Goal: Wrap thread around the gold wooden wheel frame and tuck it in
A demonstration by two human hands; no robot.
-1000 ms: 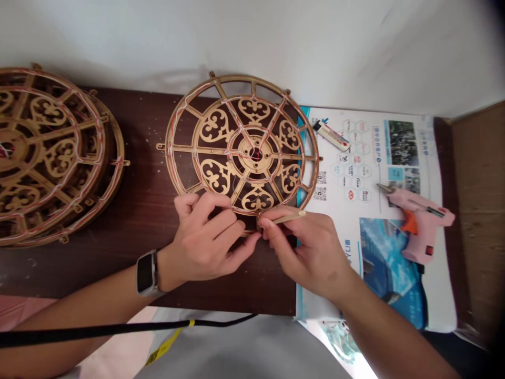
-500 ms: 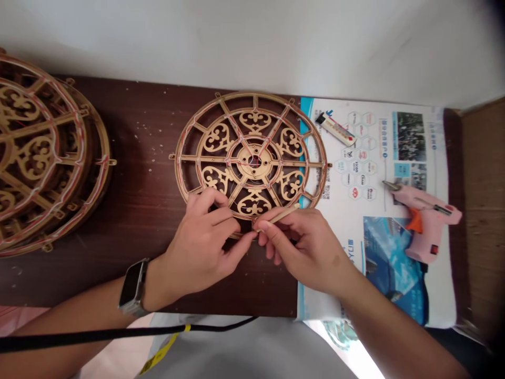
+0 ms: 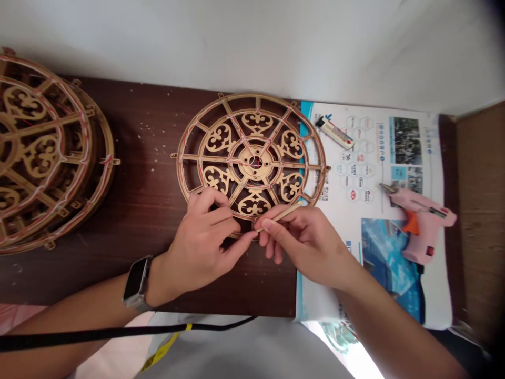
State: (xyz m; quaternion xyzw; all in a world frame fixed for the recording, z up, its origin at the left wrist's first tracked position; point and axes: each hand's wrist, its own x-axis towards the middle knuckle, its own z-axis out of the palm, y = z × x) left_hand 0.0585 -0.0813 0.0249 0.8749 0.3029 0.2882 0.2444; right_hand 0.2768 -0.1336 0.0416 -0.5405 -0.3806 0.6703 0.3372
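Observation:
A round gold openwork frame lies on the dark table, with scroll ornaments between its spokes and thin red and white wires along its rings. My left hand is closed at the near left part of its rim, fingers curled over the edge and the thumb reaching right. Between the thumb and fingers of my right hand is a thin pale wooden stick. The stick's lower left end meets my left thumb tip at the near rim. My fingers hide the exact contact there.
Similar gold frames are stacked at the left on the brown table. At the right, a printed sheet bears a lighter and a pink glue gun. A black cable crosses in front; a white wall stands behind.
The view has shifted slightly, so the stacked frames appear a little farther right and the glue gun a little farther left. Both hands keep nearly the same pose at the rim.

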